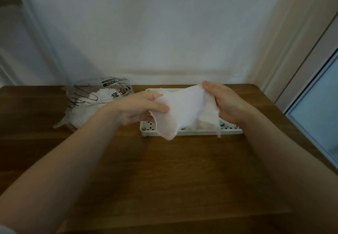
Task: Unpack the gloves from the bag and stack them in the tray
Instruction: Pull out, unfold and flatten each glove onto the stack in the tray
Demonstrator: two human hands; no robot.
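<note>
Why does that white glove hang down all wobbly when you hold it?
The glove looks thin and floppy: it sags between the left hand and right hand. It is probably very light, since fingertip pinches hold it. Dropped over the tray, it would likely crumple.

We see a brown wooden surface (164,169) with a visible grain, its far edge set against a pale wall. On its far left part lies a clear plastic bag (95,102) with black print, white contents showing through it. Just right of the bag, near the far edge, sits a white perforated tray (192,132), long side toward us, the two apart.
</note>
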